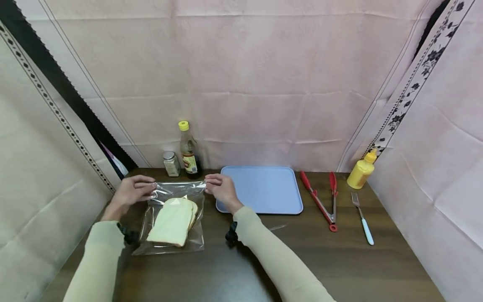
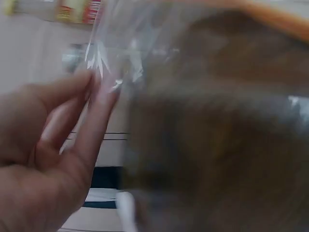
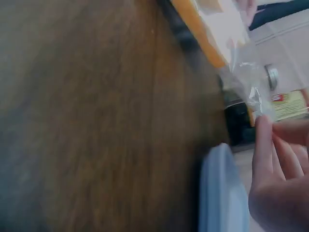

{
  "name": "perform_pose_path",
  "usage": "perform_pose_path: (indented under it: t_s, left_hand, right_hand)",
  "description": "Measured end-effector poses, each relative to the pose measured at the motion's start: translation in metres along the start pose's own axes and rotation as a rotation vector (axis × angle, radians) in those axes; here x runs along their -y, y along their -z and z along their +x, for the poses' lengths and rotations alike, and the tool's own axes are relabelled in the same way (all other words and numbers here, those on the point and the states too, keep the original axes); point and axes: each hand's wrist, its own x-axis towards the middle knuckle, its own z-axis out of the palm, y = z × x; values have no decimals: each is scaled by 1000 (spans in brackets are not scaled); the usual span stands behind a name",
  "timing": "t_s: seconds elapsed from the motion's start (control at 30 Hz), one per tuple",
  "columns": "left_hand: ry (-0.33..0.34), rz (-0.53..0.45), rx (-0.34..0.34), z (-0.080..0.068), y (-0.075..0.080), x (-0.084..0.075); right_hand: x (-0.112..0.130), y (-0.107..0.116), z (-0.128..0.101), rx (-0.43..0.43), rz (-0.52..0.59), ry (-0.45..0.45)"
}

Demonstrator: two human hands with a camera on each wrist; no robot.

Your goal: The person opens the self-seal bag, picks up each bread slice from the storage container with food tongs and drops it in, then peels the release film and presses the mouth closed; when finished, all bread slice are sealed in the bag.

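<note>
A clear plastic bag holds slices of bread, which lie overlapped inside it. My left hand pinches the bag's upper left corner between thumb and fingers, as the left wrist view also shows. At the upper right corner, my right hand pinches the film in the same way. Between the two hands the bag's top edge is stretched straight. In the right wrist view, the bread's brown crust shows through the film, and the right fingertips grip the bag's corner.
Right of the bag lies a blue tray. Farther right are red-tipped tongs, a fork and a yellow pump bottle. A sauce bottle and a small shaker jar stand behind the bag, near the cloth wall.
</note>
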Motion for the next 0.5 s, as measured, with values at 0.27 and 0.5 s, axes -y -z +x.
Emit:
perform_pose_path:
  t_s: [0.27, 0.5]
  left_hand:
    - [58, 125, -188, 18, -30, 13]
    - [77, 362, -197, 15, -40, -10]
  right_hand:
    - [-4, -1, 5, 118, -205, -28]
    - [6, 17, -1, 146, -148, -16]
